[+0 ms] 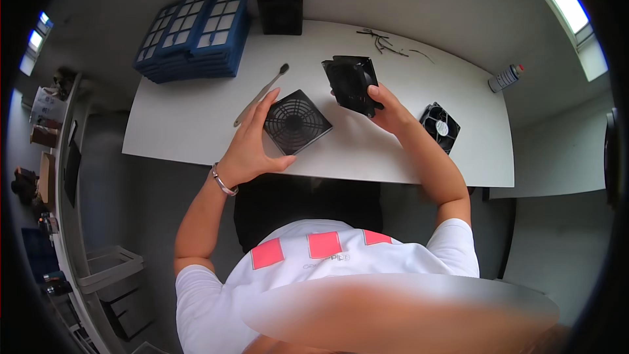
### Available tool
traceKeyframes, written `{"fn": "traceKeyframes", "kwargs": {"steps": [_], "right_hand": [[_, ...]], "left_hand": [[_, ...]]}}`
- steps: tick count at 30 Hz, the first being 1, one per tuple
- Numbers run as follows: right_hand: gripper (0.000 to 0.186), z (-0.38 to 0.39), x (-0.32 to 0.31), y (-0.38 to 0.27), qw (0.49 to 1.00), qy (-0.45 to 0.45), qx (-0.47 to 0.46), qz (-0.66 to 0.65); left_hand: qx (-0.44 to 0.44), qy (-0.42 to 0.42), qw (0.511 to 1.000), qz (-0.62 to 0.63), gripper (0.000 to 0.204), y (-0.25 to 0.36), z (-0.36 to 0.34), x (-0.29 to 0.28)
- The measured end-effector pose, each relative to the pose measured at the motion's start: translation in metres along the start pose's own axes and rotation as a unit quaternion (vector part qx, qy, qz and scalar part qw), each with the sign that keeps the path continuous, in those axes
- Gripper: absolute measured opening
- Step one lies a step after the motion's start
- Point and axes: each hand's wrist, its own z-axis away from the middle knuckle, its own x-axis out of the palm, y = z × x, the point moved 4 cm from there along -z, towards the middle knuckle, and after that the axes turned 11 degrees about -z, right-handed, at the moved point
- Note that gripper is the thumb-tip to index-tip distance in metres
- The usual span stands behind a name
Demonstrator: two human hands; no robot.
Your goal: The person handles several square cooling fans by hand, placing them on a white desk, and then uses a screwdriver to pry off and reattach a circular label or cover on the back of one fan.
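Note:
On the white table [216, 121] a square black fan guard [296, 122] with a round grille lies turned like a diamond. My left hand [252, 144] reaches around its left corner, fingers stretched and thumb apart, with the tips close to its edges. Beside those fingers lies a brush with a grey handle and dark bristles [267, 90]. My right hand [388, 110] grips a square black frame, apparently a fan housing [351, 84], raised and tilted above the table; its inside is too dark to make out. Right of my right forearm sits a black cooling fan [440, 128] with a pale hub.
Blue-framed white-panelled filters [196, 33] are stacked at the back left. Behind them to the right stands a black square part [280, 13]. Dark cable pieces [383, 42] lie at the back edge. A spray can [504, 78] stands at the right edge, and shelving [65, 190] lines the left.

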Motion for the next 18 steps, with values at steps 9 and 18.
{"fn": "traceKeyframes", "kwargs": {"steps": [9,18], "right_hand": [[0.073,0.003,-0.007,-0.004,0.967,0.012,-0.024,-0.254],[0.069,0.003,-0.014,0.0,0.955,0.083,-0.042,-0.28]], "left_hand": [[-0.007,-0.16,0.986,0.037,0.122,0.02,-0.07,0.001],[0.036,-0.144,0.987,0.06,0.123,0.021,-0.115,0.011]]}}
